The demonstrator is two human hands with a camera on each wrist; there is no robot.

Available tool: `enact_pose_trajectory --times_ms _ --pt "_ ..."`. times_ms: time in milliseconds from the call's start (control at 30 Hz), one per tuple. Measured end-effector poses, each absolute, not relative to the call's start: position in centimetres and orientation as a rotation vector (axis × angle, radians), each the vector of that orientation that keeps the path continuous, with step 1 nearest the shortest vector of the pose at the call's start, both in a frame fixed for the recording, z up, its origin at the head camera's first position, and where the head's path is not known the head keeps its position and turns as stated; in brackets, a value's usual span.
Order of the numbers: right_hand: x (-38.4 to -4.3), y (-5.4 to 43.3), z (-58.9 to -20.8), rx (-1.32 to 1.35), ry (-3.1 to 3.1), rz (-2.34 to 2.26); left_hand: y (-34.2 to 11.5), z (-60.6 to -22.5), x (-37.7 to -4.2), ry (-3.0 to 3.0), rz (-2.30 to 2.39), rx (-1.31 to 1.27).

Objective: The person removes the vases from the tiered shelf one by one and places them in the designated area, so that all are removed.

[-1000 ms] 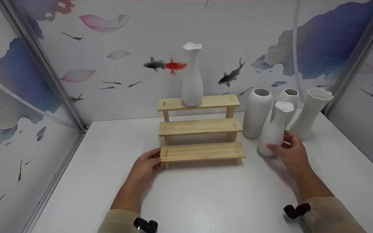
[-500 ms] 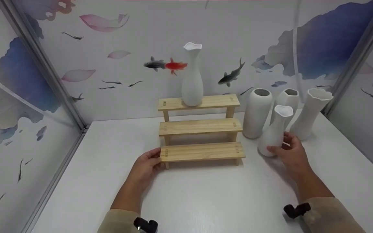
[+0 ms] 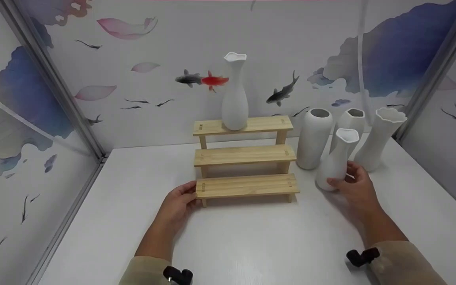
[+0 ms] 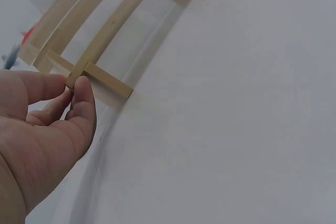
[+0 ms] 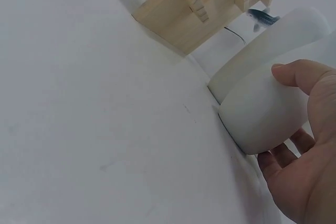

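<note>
A three-tier wooden plant stand [image 3: 247,186] stands at the middle of the table. My left hand [image 3: 178,204] pinches the left end of its lowest shelf between thumb and fingers; the left wrist view shows the fingertips [image 4: 81,90] at the shelf's corner. On the top shelf stands a tall white vase [image 3: 235,103] with a wavy rim. To the right, my right hand [image 3: 356,190] holds a smaller white vase [image 3: 333,168] with a flared rim low on its body, thumb in front and fingers behind. The vase's base is at the tabletop in the right wrist view.
Behind the held vase stand a rounded white vase [image 3: 314,138], a white vase with an angular mouth [image 3: 350,122], partly hidden, and a scalloped-rim vase [image 3: 380,138]. A wall panel [image 3: 152,126] painted with fish closes off the back of the white table [image 3: 244,241].
The top of the vase in my right hand has tipped slightly down toward me since a second ago, its base staying about in place. My left hand and the stand have not moved.
</note>
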State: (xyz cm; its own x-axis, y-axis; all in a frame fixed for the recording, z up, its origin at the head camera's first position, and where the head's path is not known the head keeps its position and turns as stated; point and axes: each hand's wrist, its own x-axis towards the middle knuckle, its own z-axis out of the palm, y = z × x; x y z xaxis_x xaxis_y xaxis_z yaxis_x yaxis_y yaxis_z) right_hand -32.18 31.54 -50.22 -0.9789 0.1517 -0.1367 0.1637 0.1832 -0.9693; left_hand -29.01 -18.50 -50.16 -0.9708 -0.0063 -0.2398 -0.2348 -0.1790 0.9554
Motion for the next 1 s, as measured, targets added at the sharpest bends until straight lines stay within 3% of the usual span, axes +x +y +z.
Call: enact_pose_trajectory --times_ms 667,1000 --pt "-30.9 30.2 -46.7 0.507 2.281 -2.604 -18.5 -50.0 -29.2 1.915 2.268 -0.303" --pt "-29.8 26.5 -45.0 0.182 2.235 -2.697 -18.4 -50.1 -29.0 1.941 2.269 -0.280"
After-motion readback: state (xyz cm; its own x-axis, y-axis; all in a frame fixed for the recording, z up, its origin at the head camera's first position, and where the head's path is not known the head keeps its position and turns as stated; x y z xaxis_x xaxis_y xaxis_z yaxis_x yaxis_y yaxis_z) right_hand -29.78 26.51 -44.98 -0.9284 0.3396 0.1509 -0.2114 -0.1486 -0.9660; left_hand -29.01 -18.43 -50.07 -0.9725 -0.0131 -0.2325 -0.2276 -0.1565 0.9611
